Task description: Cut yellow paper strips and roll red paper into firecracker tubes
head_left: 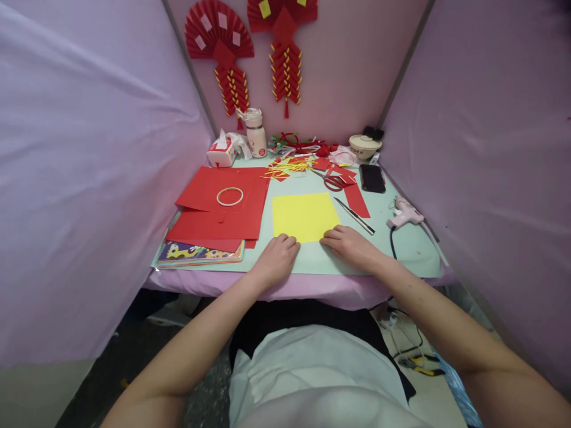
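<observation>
A yellow sheet of paper [306, 215] lies flat on the pale green table top [319, 258] in front of me. My left hand [279, 257] is at its near left corner, with the fingers curled and closed on the edge. At the near right corner, my right hand [348, 245] pinches the paper in the same way. The thumbs are largely hidden. Just right of the sheet lies a slim pointed craft knife or pen-like tool [354, 216]. Red-handled scissors [332, 180] rest behind it, beside a red paper strip [357, 201].
Red sheets [214, 223] with a ring [229, 197] on top lie left. Yellow strips [292, 169], a bottle [256, 134], tissues [222, 153] and a lidded bowl [364, 146] stand behind. A phone [372, 178] and glue gun [405, 213] are right. Cloth walls flank the table.
</observation>
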The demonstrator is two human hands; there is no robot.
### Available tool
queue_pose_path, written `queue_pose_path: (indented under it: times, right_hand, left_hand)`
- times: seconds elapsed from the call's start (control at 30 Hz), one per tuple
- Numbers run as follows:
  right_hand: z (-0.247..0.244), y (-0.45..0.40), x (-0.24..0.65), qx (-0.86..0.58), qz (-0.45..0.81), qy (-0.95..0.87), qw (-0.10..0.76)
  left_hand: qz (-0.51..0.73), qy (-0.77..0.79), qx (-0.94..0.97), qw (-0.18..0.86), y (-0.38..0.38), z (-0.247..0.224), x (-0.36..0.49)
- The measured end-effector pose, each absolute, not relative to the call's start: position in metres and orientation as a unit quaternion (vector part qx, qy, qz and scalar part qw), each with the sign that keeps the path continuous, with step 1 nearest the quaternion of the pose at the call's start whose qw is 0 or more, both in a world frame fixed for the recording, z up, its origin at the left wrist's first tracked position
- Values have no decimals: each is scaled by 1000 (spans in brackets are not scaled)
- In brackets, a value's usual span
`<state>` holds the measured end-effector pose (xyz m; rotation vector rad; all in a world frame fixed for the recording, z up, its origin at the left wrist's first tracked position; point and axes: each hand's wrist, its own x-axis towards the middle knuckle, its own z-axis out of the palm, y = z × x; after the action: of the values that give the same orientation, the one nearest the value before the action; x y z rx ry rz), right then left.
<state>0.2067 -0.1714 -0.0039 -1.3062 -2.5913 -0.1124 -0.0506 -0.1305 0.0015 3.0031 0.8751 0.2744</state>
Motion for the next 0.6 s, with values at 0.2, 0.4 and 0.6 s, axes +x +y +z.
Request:
queue_pose_path:
  times: [0.2, 0.4, 0.6]
  right_hand:
    - [-7, -187, 236, -472, -41, -868, 147]
    - [-9, -199, 254, -496, -49, -853, 154]
    - [-12, -206, 257, -525, -51, -835, 159]
  left_hand:
    - [105, 318, 942, -8, -134, -3, -87]
    - [136, 329, 934, -39, -136, -9, -105]
    - [161, 357, 918, -68, -140, -8, -107]
